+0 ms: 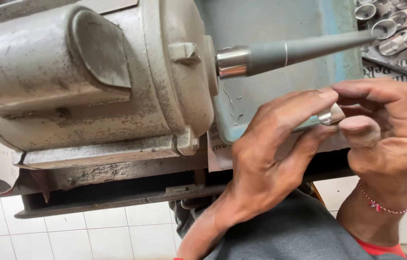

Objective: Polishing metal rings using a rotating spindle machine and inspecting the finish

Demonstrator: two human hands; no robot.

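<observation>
Both hands pinch one small silver metal ring [331,115] between their fingertips, just below a long tapered grey spindle [299,50]. My left hand [271,159] grips it from the left with thumb and forefinger. My right hand [386,127], with a red thread bracelet at the wrist, holds it from the right. The spindle sticks out rightward from a large dusty grey electric motor [93,82], with a shiny steel collar [232,62] at its base.
A heap of similar silver rings [396,24] lies at the top right on printed newspaper [405,70]. A blue-grey metal tray [280,21] sits behind the spindle. The motor rests on a dark metal frame [112,192] above white floor tiles [93,236].
</observation>
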